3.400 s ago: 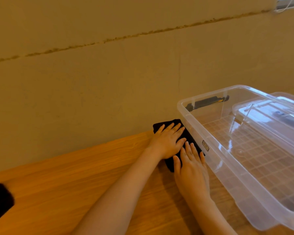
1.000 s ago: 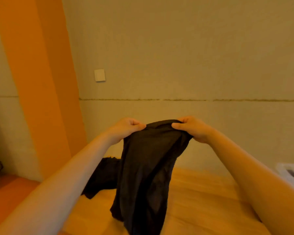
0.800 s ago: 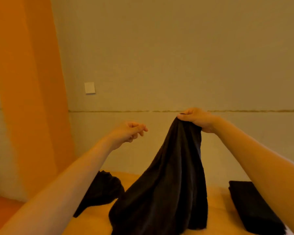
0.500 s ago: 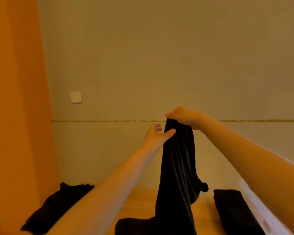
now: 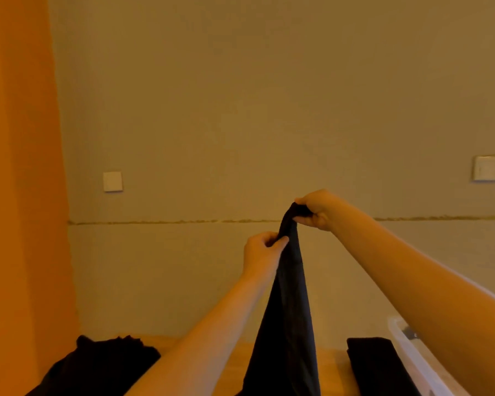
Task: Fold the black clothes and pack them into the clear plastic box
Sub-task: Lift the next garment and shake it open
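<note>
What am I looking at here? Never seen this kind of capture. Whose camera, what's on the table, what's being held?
There is no robot here: a person works with two bare hands, and the single picture comes from a wide-angle camera worn on their head, looking forward and down.

The right hand grips the top of a long black garment and holds it up so that it hangs down toward the wooden table. The left hand pinches the same garment slightly lower.

On the table lie a loose heap of black clothes at the left and a folded black piece at the right, next to the rim of the clear plastic box. What the box holds is out of view. Behind is a plain wall with two white switch plates.
</note>
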`<state>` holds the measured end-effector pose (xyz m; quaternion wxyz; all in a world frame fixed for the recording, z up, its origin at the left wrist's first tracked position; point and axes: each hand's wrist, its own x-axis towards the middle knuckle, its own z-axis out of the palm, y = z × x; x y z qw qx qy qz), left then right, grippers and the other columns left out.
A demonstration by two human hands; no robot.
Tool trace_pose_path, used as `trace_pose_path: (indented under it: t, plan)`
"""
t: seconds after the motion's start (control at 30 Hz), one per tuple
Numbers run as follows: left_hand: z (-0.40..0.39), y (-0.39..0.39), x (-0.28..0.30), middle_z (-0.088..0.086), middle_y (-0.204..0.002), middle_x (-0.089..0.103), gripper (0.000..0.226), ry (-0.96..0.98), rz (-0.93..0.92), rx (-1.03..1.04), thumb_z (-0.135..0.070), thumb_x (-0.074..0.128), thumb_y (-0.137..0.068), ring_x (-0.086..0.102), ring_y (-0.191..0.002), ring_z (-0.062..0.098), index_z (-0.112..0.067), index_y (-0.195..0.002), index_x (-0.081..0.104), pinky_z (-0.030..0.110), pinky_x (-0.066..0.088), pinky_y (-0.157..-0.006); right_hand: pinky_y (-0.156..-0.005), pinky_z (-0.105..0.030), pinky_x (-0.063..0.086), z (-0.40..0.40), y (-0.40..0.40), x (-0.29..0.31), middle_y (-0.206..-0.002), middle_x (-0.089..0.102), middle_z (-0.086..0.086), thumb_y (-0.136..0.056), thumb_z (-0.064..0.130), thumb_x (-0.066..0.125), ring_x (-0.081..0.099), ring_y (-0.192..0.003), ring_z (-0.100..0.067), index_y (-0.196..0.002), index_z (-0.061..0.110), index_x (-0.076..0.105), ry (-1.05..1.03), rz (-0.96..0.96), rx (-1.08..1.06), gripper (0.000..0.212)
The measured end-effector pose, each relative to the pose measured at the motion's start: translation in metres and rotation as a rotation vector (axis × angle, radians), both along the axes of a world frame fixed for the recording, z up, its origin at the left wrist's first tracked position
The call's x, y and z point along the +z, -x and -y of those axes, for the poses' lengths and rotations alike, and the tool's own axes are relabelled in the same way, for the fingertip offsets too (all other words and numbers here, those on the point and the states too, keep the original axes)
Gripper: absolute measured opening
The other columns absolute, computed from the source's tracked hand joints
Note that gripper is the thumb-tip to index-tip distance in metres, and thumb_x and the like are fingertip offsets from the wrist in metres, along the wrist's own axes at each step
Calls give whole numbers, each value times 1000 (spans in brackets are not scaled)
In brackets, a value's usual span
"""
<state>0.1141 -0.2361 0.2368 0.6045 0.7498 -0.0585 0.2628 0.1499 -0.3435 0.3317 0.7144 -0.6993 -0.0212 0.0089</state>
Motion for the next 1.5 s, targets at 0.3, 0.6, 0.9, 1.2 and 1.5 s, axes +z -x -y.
trace_pose_path:
  t: [0.3, 0.6, 0.9, 1.2, 1.5]
  plan:
    - [-22, 1, 26, 9, -83, 68, 17, 38, -137, -265, -17, 61, -90, 64, -78, 20, -3, -94, 70, 30, 51, -70, -76, -35, 53, 33, -2, -7, -79, 63, -10, -92, 28, 57, 61, -76, -23, -81, 7, 54, 531, 311, -44, 24]
    - [-48, 3, 51, 5, -84, 69, 11, -311, -306, -448, -17, 64, -87, 65, -80, 15, -8, -91, 69, 26, 51, -75, -62, -22, 50, 38, 2, -29, -71, 65, -1, -87, 18, 61, 62, -64, -9, -86, 5, 65, 579, 363, 583, 14]
    - [-120, 4, 36, 0, -96, 73, 49, -369, -488, -645, -52, 88, -45, 67, -95, 12, -21, -83, 77, 20, 52, -81, -59, -18, 46, 77, -15, -18, -73, 60, -1, -95, 15, 50, 58, -66, -9, -77, 10, 62, 602, 409, 387, 22]
    - [-144, 6, 89, 3, -78, 64, 28, -328, -236, -231, -29, 51, -94, 61, -75, 16, -16, -75, 67, 28, 46, -71, -76, -36, 49, 97, -25, 23, -84, 62, -9, -94, 12, 52, 57, -79, -21, -89, 6, 66, 736, 574, 78, 16]
    - [-151, 26, 172, 13, -89, 70, 20, -832, -164, 72, -29, 70, -82, 66, -87, 27, -9, -84, 69, 44, 51, -81, -74, -31, 39, 101, -17, 83, -89, 58, -8, -94, 7, 49, 52, -86, -22, -93, 4, 65, 759, 897, -196, 17]
